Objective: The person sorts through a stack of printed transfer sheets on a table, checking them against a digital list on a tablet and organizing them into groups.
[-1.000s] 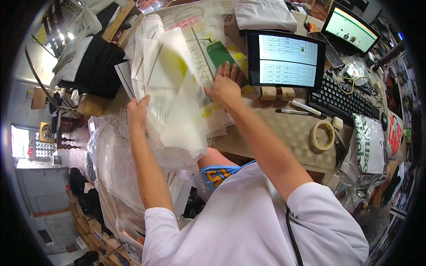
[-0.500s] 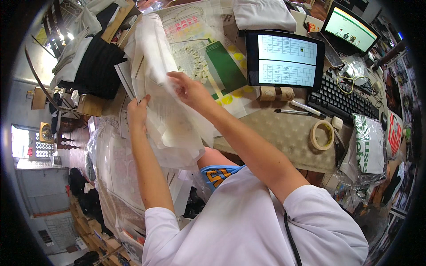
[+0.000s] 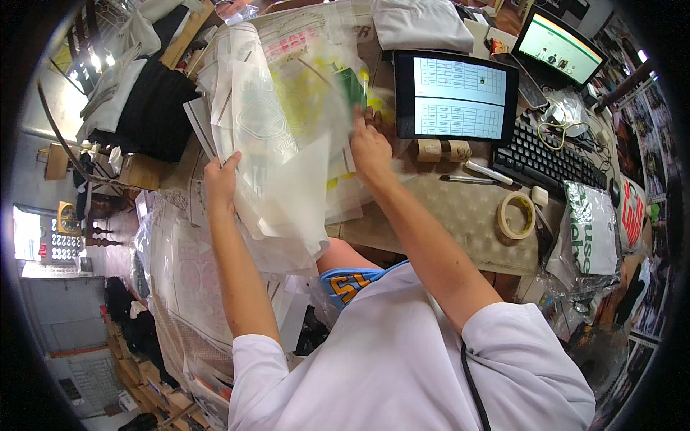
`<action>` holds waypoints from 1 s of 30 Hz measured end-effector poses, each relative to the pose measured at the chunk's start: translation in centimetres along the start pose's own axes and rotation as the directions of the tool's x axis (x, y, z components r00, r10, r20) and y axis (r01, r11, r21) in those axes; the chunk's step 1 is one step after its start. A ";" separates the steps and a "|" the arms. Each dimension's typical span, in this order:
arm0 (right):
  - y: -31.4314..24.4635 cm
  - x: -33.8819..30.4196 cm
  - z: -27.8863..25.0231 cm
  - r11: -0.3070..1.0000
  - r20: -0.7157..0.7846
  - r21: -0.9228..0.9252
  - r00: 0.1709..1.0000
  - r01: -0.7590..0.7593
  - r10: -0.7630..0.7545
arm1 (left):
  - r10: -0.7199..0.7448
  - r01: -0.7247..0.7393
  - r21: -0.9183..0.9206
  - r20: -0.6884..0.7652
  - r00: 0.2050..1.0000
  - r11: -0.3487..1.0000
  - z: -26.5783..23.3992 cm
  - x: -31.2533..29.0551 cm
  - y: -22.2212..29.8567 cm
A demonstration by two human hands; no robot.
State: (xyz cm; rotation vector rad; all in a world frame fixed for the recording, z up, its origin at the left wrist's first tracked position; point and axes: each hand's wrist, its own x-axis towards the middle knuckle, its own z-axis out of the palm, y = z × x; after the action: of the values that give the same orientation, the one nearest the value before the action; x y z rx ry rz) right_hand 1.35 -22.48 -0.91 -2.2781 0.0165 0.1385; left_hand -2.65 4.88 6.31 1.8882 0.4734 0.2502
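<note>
- Table [image 3: 445, 219]: beige covering, dimpled, matt.
- Sheets [image 3: 291, 190]: loose stack on the table's left part; thin, translucent, whitish, curling into a roll along the left, with line drawing, yellow blotches and red lettering.
- Cloth [image 3: 154, 111]: black, soft, folded, left of the sheets.
- Tablet [image 3: 458, 97]: flat, glossy, black-rimmed rectangle.
- Keyboard [image 3: 550, 161]: black, block-keyed.
- Packet [image 3: 593, 230]: clear crinkled plastic around white, green-printed contents.
- Left hand [image 3: 221, 183]: clamped on the sheets' left edge, thumb uppermost.
- Right hand [image 3: 371, 149]: at the sheets' right side, fingers extended just beside a green panel [image 3: 348, 87]; whether it grips, cannot tell.
- Tape [image 3: 505, 226]: cream ring.
- Tubes [image 3: 431, 150]: brown, short, cylindrical.
- Pens [image 3: 490, 172]: slender, one white, one dark.
</note>
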 end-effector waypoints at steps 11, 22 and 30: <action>-1.9 0.5 -0.5 0.913 -0.355 -0.367 0.880 0.179 -0.315 | 0.001 -0.001 0.026 -0.012 1.000 1.000 -0.4 0.3 -0.8; -1.8 1.0 -3.3 0.995 -0.242 -0.052 0.965 0.089 -0.099 | 0.044 -0.043 0.050 -0.005 0.999 0.998 0.5 -0.5 0.7; -1.9 1.0 -2.6 0.963 -0.408 -0.189 0.876 0.193 -0.256 | 0.049 -0.048 0.045 -0.028 0.998 0.998 0.6 -0.3 0.6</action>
State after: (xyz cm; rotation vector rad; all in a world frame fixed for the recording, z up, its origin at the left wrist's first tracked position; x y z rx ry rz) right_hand 2.74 -23.23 2.11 -2.3898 -0.0296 -0.5051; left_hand -2.59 4.02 6.64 1.9435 0.4569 0.3016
